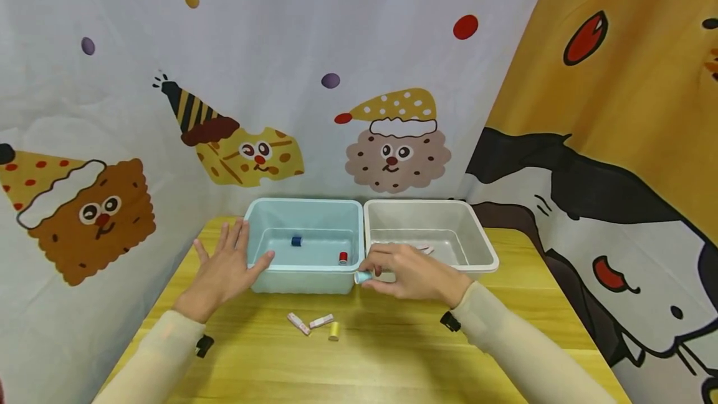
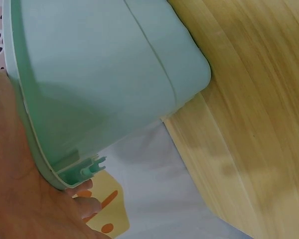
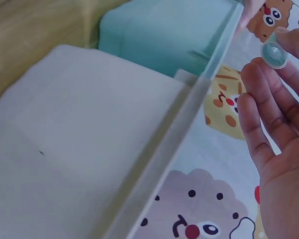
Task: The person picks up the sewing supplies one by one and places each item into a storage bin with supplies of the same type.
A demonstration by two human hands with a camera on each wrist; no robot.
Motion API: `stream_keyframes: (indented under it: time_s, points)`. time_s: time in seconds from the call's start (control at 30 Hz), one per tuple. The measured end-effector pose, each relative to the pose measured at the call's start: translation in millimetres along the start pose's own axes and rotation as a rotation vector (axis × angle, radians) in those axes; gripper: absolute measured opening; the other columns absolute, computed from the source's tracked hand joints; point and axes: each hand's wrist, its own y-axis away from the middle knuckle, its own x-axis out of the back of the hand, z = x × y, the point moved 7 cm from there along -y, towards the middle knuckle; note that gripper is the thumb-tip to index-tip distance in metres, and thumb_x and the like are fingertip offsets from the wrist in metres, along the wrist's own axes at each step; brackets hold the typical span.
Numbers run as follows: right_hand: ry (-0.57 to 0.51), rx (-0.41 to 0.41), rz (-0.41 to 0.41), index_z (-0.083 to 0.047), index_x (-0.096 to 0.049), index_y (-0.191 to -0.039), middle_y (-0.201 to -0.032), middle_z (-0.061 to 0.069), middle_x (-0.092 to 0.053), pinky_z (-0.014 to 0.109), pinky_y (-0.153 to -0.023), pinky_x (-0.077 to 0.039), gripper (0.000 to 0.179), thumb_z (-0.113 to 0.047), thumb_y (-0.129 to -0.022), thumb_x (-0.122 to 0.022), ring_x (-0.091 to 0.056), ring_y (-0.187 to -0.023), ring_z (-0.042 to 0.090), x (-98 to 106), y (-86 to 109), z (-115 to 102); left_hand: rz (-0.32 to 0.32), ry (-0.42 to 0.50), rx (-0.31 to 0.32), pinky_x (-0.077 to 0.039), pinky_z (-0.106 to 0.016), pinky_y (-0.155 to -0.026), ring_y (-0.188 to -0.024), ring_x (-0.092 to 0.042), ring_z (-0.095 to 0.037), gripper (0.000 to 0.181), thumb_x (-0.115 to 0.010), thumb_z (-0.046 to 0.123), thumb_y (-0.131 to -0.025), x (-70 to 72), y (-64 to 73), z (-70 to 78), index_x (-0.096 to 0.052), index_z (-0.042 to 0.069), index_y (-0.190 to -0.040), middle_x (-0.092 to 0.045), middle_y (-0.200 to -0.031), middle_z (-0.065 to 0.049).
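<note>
My right hand pinches a light blue thread spool between thumb and fingertips, at the front where the two bins meet. In the right wrist view the spool's round end faces the camera. Fingers spread, my left hand rests on the left rim of the light blue bin. Inside that bin lie a dark blue spool and a red spool. To its right stands the white bin, with a small pink-and-white strip partly hidden behind my right hand.
On the wooden table, in front of the blue bin, lie a yellow spool and two small pink-and-white strips, one on the left and one on the right. A printed curtain hangs right behind the bins.
</note>
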Motion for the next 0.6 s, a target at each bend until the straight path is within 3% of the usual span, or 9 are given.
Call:
stream_keyframes:
  time_s: [0.33, 0.6]
  points:
    - [-0.013, -0.022, 0.023, -0.019, -0.084, -0.124, -0.119, -0.008, -0.081, 0.02, -0.087, -0.065, 0.017, -0.023, -0.108, -0.088, -0.077, -0.099, 0.007, 14, -13.0, 5, 0.0, -0.003, -0.003, 0.012, -0.101, -0.124, -0.181, -0.003, -0.059, 0.117, -0.042, 0.082, -0.114, -2.6, 1.2, -0.2, -0.01, -0.005, -0.185, -0.006, -0.195, -0.029]
    - [-0.019, 0.062, 0.079, -0.011, -0.084, -0.119, -0.113, 0.0, -0.084, 0.019, -0.085, -0.064, 0.016, -0.016, -0.105, -0.09, -0.078, -0.093, 0.013, 20, -34.0, 8, 0.019, -0.008, -0.001, 0.011, -0.101, -0.125, -0.181, -0.004, -0.059, 0.117, -0.041, 0.084, -0.114, -1.2, 1.5, -1.9, -0.011, -0.004, -0.185, -0.008, -0.195, -0.028]
